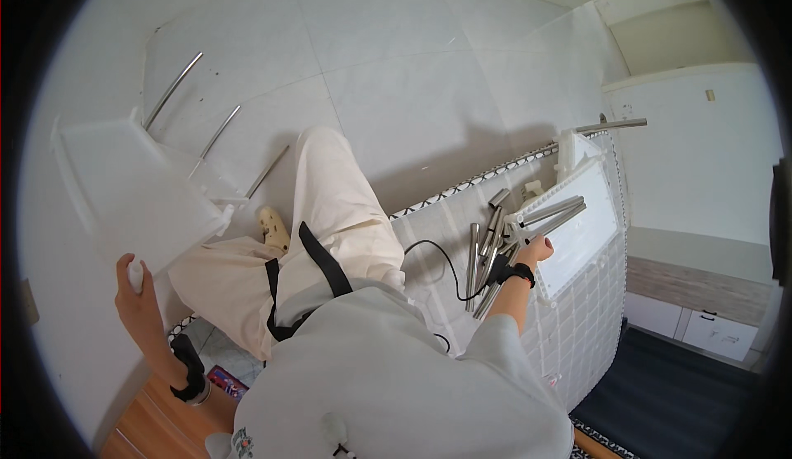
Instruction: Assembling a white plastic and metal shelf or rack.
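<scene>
At the left, my left hand (139, 296) is closed around a white corner socket of a white plastic shelf panel (136, 183). Shiny metal tubes (219, 139) stick out from the panel's far side, over the floor. My right hand (538, 249) is on the right, its fingers curled beside a pile of short metal tubes (487, 253) on the bed. Two more tubes (554, 214) lie across another white panel (577, 249) right by its fingertips. What those fingers hold, if anything, is hidden.
The bed's pale checked cover (569, 335) has a patterned edge. A black cable (445, 254) runs over it to my right wrist. Another tube (615, 125) juts past the bed's far corner. A beige clog (274, 230) is by my leg; white drawers (714, 331) stand at right.
</scene>
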`<action>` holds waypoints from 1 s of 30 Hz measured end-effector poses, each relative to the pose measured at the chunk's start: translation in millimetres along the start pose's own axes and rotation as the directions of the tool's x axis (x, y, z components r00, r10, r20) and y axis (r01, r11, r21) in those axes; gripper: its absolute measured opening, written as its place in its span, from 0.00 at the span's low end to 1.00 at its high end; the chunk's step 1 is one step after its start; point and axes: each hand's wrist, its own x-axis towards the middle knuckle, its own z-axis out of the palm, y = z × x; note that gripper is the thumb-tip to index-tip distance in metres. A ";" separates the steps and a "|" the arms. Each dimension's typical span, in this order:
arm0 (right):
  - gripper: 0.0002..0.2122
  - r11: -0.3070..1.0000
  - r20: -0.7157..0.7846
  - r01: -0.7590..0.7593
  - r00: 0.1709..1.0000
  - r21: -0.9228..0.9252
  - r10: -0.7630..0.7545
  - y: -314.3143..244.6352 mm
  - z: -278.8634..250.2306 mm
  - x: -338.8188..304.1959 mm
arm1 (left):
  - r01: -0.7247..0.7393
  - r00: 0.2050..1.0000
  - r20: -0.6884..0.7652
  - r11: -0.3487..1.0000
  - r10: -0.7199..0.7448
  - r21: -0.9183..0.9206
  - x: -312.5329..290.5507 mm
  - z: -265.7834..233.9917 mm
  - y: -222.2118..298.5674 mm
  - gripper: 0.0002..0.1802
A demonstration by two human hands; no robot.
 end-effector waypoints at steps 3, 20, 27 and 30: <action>0.13 1.000 0.035 -0.022 0.999 -0.017 0.022 -10.1 0.7 -8.5 | 0.000 1.000 0.000 1.000 0.000 -0.001 1.5 1.6 0.1 0.13; 0.10 0.890 0.099 0.444 0.895 -0.104 -0.435 -109.7 36.7 -95.6 | 0.043 0.998 -0.049 0.998 -0.041 0.042 -2.0 -5.2 -4.3 0.14; 0.04 0.811 0.753 0.282 0.307 0.512 -0.582 -157.1 81.1 -248.9 | -0.054 0.998 -0.038 0.995 0.058 0.087 4.1 0.6 8.8 0.21; 0.08 0.674 0.800 0.433 -0.285 0.599 -0.528 -191.7 61.6 -363.5 | -0.151 0.981 -0.102 0.980 0.165 0.133 3.9 -0.3 11.6 0.21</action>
